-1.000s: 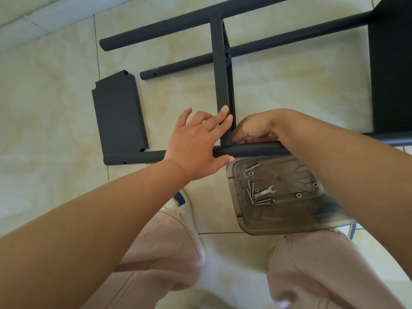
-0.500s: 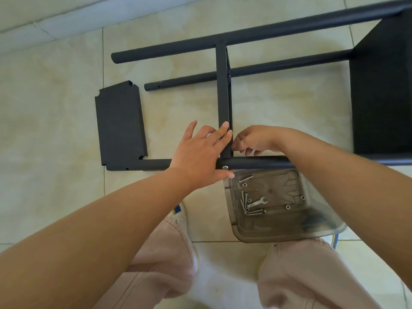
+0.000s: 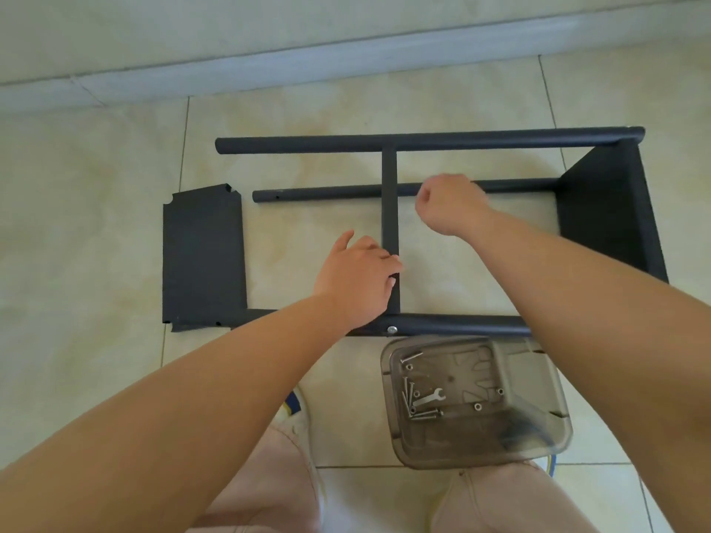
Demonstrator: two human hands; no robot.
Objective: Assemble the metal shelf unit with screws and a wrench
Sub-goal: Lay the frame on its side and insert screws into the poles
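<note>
On the tiled floor: a dark metal shelf frame (image 3: 390, 209) lies on its side, three long tubes running left to right, joined by one upright crosspiece.
Far tube: the rear rail (image 3: 423, 142) runs across the top of the frame, meeting the crosspiece at its upper end.
Middle tube: a thinner rail (image 3: 327, 193) passes behind the crosspiece and ends free on the left, small holes near that end.
Near tube: the front rail (image 3: 454, 325) lies closest to the person, a silver screw head (image 3: 392, 330) showing in it just below the crosspiece.
Right end: a dark shelf panel (image 3: 608, 209) stands fitted between the rails.
Left end: a loose shelf panel (image 3: 204, 259) lies flat on the floor, its lower edge touching the front rail.
Left hand: the left hand (image 3: 356, 280) rests against the lower part of the crosspiece, fingers (image 3: 388, 263) curled round it.
Right hand: the right hand (image 3: 448, 205) hovers over the middle rail, fingers curled into a loose fist; whether it pinches anything cannot be told.
Parts tray: a smoky clear plastic tray (image 3: 538, 448) sits just in front of the front rail, between the person's knees and the frame.
Inside the tray: a small flat wrench (image 3: 431, 398) lies among loose screws (image 3: 417, 413) and a few nuts (image 3: 477, 406).
Bottom edge: pale pink trouser legs (image 3: 269, 486) and a white shoe (image 3: 298, 415).
</note>
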